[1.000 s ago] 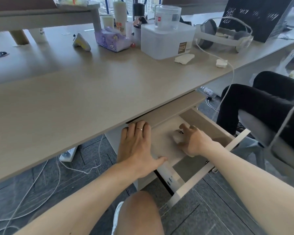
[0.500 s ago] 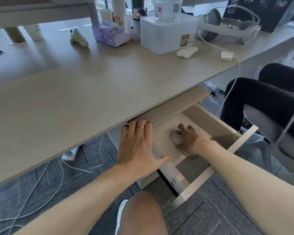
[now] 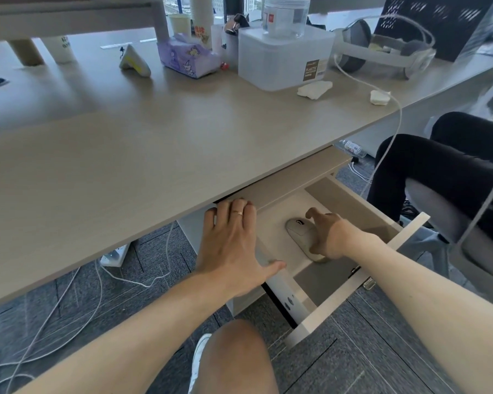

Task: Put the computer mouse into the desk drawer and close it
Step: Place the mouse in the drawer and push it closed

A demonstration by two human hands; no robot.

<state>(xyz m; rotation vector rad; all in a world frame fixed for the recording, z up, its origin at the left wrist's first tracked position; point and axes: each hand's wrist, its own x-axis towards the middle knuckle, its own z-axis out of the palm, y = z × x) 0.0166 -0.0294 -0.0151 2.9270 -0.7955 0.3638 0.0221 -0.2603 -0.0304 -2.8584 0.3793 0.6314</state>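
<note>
A beige computer mouse (image 3: 299,231) lies on the floor of the open desk drawer (image 3: 339,300), which is pulled out under the desk top. My right hand (image 3: 330,234) is inside the drawer at the mouse's right side. Its fingers are spread and lifted, and only the thumb and palm edge still touch the mouse. My left hand (image 3: 231,245) rests flat on the drawer's left side just below the desk edge, fingers apart, a ring on one finger.
The desk top (image 3: 154,155) carries a plastic storage box (image 3: 285,58), a tissue pack (image 3: 188,59) and a headset (image 3: 382,49) whose white cable (image 3: 393,143) hangs past the drawer. A seated person's dark-clothed legs (image 3: 439,172) are right of it. My knee (image 3: 236,356) is below; a power strip (image 3: 114,255) and cables lie on the floor.
My right hand set the mouse down in the drawer and has loosened, sliding off to its right so the mouse is now mostly uncovered. My left hand has stayed in place.
</note>
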